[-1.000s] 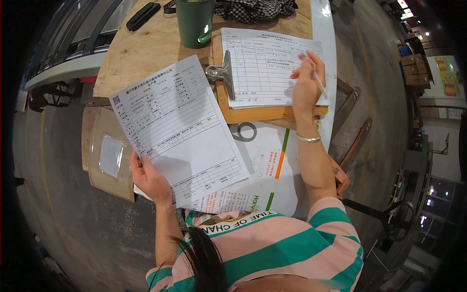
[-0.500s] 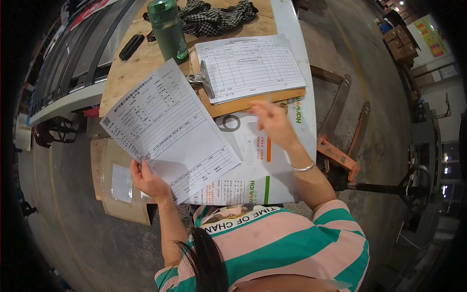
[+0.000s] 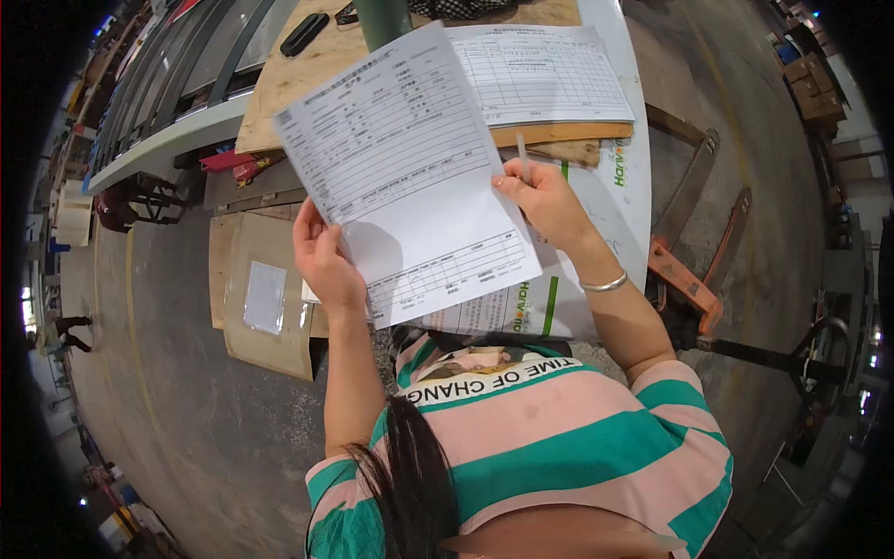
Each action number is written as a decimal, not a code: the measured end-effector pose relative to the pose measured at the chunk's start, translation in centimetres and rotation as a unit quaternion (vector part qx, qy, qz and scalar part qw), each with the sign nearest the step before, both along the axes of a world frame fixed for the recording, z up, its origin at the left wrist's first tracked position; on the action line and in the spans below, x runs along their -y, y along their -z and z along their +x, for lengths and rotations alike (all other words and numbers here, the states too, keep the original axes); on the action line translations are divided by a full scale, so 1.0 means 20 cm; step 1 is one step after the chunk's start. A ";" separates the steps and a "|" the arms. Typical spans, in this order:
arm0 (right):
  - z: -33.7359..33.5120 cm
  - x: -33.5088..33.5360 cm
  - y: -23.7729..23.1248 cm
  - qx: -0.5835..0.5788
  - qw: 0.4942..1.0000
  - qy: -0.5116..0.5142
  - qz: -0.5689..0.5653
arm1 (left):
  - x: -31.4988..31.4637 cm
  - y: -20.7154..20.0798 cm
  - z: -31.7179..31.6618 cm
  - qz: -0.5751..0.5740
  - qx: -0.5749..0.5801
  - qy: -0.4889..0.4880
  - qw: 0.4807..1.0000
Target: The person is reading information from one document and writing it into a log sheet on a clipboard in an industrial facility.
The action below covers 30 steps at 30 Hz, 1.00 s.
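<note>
A printed white form sheet (image 3: pixel 410 210) is held up, tilted, in front of me between both hands. My left hand (image 3: pixel 328 265) is closed on its left edge, thumb on top. At its right edge my right hand (image 3: pixel 549 203) pinches the paper. A thin pale stick (image 3: pixel 523 154), which looks like a pen, rises from the right hand's fingers. Beyond the sheet lies a brown clipboard (image 3: pixel 563 133) with filled-in table forms (image 3: pixel 554 79) on it. The raised sheet hides the clipboard's left part and its clip.
A green bottle (image 3: pixel 382 20) stands behind the sheet, near a black case (image 3: pixel 304 34) and a checked cloth (image 3: pixel 466 8). An orange pallet jack (image 3: pixel 687 284) is right of the table. Cardboard (image 3: pixel 265 340) leans at the left, below a metal rack (image 3: pixel 177 140).
My right hand has come from above the table to the sheet and taken its right edge. The sheet is raised and turned more upright. The view has shifted, so the table sits higher.
</note>
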State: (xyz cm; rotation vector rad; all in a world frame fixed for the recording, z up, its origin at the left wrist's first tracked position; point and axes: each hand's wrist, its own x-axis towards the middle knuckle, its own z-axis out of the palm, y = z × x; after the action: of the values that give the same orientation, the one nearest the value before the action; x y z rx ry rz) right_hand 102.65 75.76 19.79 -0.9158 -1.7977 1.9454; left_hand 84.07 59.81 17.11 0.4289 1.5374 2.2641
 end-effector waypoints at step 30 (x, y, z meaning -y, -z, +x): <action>0.49 -0.06 0.09 -0.042 0.982 0.178 -0.035 | -0.15 0.02 0.09 -0.267 -0.291 0.077 0.915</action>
State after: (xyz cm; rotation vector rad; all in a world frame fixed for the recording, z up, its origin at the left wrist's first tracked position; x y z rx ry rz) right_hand 112.36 76.94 18.00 -1.0766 -1.4105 1.7970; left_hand 85.96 62.86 16.75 1.0730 2.2183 1.5576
